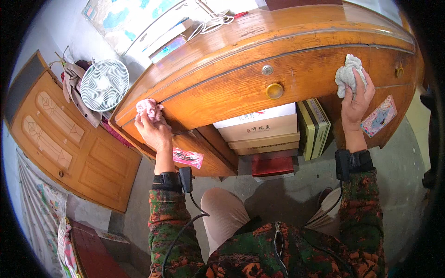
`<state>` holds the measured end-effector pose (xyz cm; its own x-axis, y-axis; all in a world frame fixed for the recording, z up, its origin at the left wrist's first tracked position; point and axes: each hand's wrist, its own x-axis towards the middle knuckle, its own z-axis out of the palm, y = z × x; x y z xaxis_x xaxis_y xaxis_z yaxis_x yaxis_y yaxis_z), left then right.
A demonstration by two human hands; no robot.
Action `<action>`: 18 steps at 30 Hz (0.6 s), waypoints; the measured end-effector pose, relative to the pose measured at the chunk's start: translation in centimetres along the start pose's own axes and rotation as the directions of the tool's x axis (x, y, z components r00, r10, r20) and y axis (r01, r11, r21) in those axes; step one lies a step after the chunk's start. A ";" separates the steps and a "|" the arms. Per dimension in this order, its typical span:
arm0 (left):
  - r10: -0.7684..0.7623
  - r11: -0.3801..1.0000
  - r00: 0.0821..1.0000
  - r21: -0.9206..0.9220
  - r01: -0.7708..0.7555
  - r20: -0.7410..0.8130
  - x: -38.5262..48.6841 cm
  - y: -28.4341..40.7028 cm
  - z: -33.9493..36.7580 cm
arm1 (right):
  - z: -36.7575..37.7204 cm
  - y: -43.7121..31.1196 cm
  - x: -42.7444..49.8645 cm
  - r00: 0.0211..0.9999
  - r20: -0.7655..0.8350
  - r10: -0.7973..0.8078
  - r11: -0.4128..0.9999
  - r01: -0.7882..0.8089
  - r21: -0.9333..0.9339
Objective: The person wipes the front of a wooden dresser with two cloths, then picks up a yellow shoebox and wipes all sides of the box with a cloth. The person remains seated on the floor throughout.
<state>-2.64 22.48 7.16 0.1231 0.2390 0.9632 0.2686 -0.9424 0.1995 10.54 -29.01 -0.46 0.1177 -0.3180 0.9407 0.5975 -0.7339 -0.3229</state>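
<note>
Before me stands a wooden desk [208, 100] with a wide front drawer. My left hand [152, 135] holds a crumpled pink cloth [149, 109] against the desk's left front, beside the drawer's end. Over at the right, a pale grey-white cloth [348, 74] is bunched under the fingers of my right hand [358, 99], touching the drawer front. Between the hands, the drawer bears a round yellowish knob [274, 91] and a metal lock [267, 70] above it. Stickers, one pink [188, 158] and one colourful [379, 116], are on the side cabinets below.
Stacked boxes [259, 129], green-gold boxes [316, 128] and a red box [273, 166] sit beneath the drawer. On the desktop lie a white cable [212, 24] and a box [168, 48]. A fan [104, 85] stands left, near a wooden door [69, 139].
</note>
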 end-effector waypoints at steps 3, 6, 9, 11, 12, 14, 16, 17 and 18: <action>-0.286 0.955 0.956 0.095 0.280 0.060 1.3 -1.0 -0.3 | 0.0 -0.1 0.0 1.000 -0.008 -0.006 1.000 0.006 -0.003; -0.386 0.919 0.915 0.133 0.371 0.114 3.2 -2.2 -1.2 | 0.1 -0.1 0.0 1.000 -0.011 -0.012 1.000 0.011 -0.020; -0.464 0.883 0.878 0.132 0.450 0.117 4.5 -3.4 -1.6 | 0.1 -0.2 0.0 1.000 -0.018 -0.023 0.999 0.023 -0.029; -0.553 0.832 0.821 0.038 0.554 0.143 5.0 -4.0 -1.3 | 0.1 -0.3 0.0 0.999 -0.026 -0.031 0.999 0.031 -0.034; -0.545 0.838 0.831 0.046 0.543 0.110 4.8 -4.1 -0.8 | 0.1 -0.3 0.0 0.999 -0.028 -0.033 0.999 0.032 -0.036; -0.519 0.790 0.847 -0.313 0.526 0.113 4.3 -3.9 0.2 | 0.2 -0.3 0.0 0.999 -0.035 -0.031 0.999 0.030 -0.032; -0.497 0.214 0.834 -0.898 0.384 0.239 4.3 -2.7 1.5 | 0.3 -0.3 0.0 0.999 -0.040 -0.017 0.999 0.016 -0.036; -0.431 0.430 0.900 -0.860 0.274 0.071 4.1 -1.7 2.2 | 0.3 -0.3 0.0 0.999 -0.050 -0.021 0.999 0.020 -0.030; -0.308 0.607 0.950 -0.758 0.236 0.050 3.7 -1.0 1.8 | 0.4 -0.3 -0.1 0.999 -0.049 -0.024 0.999 0.022 -0.036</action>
<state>-0.75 24.75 10.24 0.0817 0.5286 0.8449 -0.5324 -0.6935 0.4854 10.66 -28.54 -0.39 0.0644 -0.3293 0.9420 0.5709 -0.7621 -0.3055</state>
